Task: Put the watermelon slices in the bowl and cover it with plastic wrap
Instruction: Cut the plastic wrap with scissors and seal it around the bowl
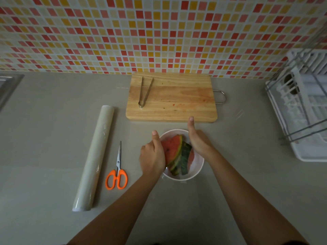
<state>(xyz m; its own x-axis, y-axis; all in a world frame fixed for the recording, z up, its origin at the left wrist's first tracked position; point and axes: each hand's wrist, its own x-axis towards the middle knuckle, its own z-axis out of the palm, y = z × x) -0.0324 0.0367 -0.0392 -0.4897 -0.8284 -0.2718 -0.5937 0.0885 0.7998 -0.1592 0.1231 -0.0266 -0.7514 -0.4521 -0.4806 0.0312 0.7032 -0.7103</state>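
Note:
A white bowl (195, 171) stands on the grey counter just in front of the cutting board. Several watermelon slices (174, 151), red flesh with green rind, lie in it. My left hand (153, 156) cups the bowl's left side, fingers curled down round it and thumb pointing away. My right hand (198, 140) wraps the bowl's right side with its thumb straight, and its fingers are hidden behind the bowl. Faint shiny creases of clear film show at the bowl's base. A roll of plastic wrap (95, 156) lies to the left.
Orange-handled scissors (117, 171) lie between the roll and the bowl. A wooden cutting board (177, 103) with metal tongs (145, 91) sits behind the bowl. A white dish rack (304, 110) stands at the right, a sink edge (8, 87) at the far left.

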